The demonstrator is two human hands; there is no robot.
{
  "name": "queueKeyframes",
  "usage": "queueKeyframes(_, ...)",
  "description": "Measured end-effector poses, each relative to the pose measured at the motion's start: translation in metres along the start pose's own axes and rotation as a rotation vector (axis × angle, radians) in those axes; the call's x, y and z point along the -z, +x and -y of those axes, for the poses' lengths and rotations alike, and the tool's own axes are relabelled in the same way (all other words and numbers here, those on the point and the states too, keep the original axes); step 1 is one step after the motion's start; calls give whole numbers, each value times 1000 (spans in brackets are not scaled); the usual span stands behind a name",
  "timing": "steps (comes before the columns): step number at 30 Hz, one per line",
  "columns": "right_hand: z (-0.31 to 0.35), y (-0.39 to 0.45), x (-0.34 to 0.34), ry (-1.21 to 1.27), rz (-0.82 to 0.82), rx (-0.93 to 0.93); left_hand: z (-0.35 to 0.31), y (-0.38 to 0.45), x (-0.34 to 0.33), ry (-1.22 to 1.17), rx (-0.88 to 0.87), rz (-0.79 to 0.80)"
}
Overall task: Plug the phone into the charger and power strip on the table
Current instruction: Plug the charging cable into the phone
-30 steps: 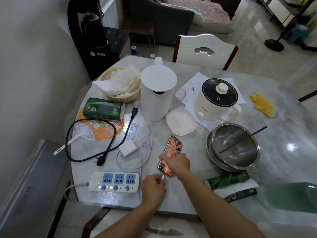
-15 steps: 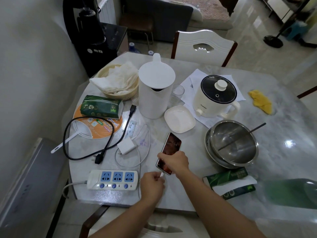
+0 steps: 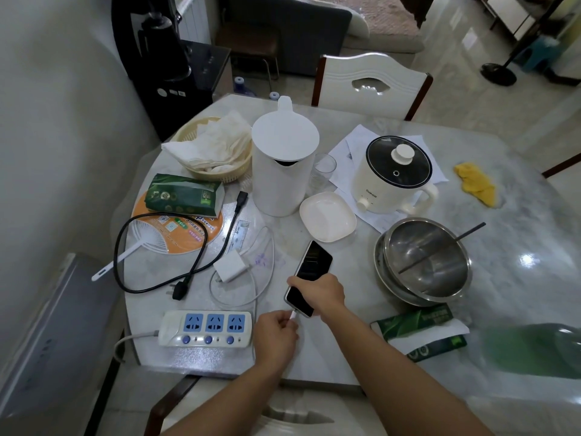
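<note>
A black-screened phone (image 3: 314, 265) lies slanted on the marble table, gripped across its middle by my right hand (image 3: 317, 292). My left hand (image 3: 275, 339) pinches the white connector of the charging cable (image 3: 265, 272) against the phone's near end. The cable loops back to a white charger block (image 3: 231, 265) lying loose on the table. A white power strip (image 3: 206, 328) with three blue sockets sits at the near left edge, all sockets unoccupied.
A black power cord (image 3: 160, 250) loops left of the charger. Behind stand a white kettle (image 3: 281, 168), a white dish (image 3: 327, 215), a cream electric pot (image 3: 394, 177) and stacked steel bowls (image 3: 424, 259). Green tissue packs (image 3: 418, 332) lie right of my arm.
The phone's screen has gone from a lit picture to dark. My left hand has brought the connector up to the phone's near end. The view shifted slightly.
</note>
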State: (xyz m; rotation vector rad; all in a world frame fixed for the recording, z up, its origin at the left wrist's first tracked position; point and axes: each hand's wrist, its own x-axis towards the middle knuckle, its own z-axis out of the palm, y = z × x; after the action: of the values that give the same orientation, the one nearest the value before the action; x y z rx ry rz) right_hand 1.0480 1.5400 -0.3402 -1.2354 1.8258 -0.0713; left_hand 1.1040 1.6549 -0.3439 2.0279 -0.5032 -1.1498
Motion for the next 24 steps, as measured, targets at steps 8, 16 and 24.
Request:
queueKeyframes(8,0,0,3,17,7,-2,2,0,-3,11,19,17)
queueKeyframes(16,2,1,3,32,2,12,1,0,-3,-17,-14,-14)
queueKeyframes(24,1,1,5,42,9,11,0,1,-1,-2,-55,-35)
